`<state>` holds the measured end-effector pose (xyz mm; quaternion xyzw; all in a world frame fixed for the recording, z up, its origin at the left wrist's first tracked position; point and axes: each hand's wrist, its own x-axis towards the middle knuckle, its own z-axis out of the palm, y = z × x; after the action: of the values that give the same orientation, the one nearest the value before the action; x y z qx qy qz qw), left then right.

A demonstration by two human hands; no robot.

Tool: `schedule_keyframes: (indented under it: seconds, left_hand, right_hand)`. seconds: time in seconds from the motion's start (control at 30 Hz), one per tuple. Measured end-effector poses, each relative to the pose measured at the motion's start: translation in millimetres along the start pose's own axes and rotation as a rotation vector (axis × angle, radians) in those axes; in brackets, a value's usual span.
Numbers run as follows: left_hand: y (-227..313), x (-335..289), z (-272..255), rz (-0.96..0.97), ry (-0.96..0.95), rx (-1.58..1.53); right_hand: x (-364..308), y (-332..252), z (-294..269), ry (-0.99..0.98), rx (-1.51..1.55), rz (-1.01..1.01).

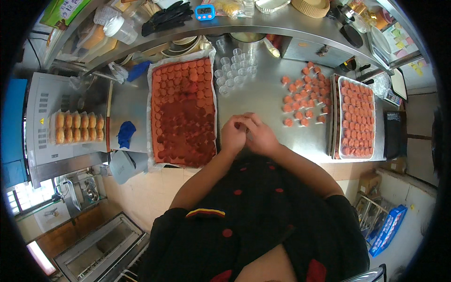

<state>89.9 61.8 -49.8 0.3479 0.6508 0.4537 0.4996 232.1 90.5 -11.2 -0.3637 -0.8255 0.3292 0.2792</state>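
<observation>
My left hand (232, 136) and my right hand (263, 137) meet in front of my body, above the near edge of the steel table. Their fingers are curled together around something small, mostly hidden between them. To the left lies a large red cake sheet (169, 110) on white paper; rounds are cut across it, and its nearer part looks darker and patchy. Beyond my hands, small clear cups (233, 70) stand in rows. On the right, several small cups with red rounds (300, 97) are spread over the steel.
A tray (341, 154) of red rounds sits on stacked trays at the right. Packed buns (77, 128) and a blue cloth (127, 134) lie left. A shelf with a blue timer (205, 12) and black gloves (167, 18) runs along the back; a metal pot (247, 43) stands below it.
</observation>
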Motion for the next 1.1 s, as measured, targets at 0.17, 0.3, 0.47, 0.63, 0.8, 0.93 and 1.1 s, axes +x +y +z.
schedule_keyframes:
  seconds: [0.17, 0.3, 0.47, 0.63, 0.8, 0.93, 1.1]
  left_hand:
    - [15, -4, 6, 0.071, 0.108, 0.008]
    - [24, 5, 1, 0.062, 0.018, 0.287]
    - [-16, 20, 14, -0.160, 0.028, -0.282]
    - [-24, 32, 10, -0.032, -0.044, 0.101]
    - [-32, 46, -2, 0.032, 0.084, 0.219]
    - [-33, 96, -79, -0.159, 0.178, 0.461]
    - [-80, 172, -170, -0.079, 0.525, 0.589]
  right_hand:
    - [-4, 4, 2, -0.013, -0.007, 0.286]
    - [-1, 7, -5, 0.001, 0.020, 0.077]
    - [-2, 23, 3, -0.010, 0.030, 0.302]
    - [5, 35, 5, -0.113, 0.016, 0.265]
    - [19, 125, 17, -0.079, -0.316, 0.256]
    - [36, 205, -7, -0.190, -0.636, 0.529]
    - [85, 206, -31, -0.147, -0.700, 0.462]
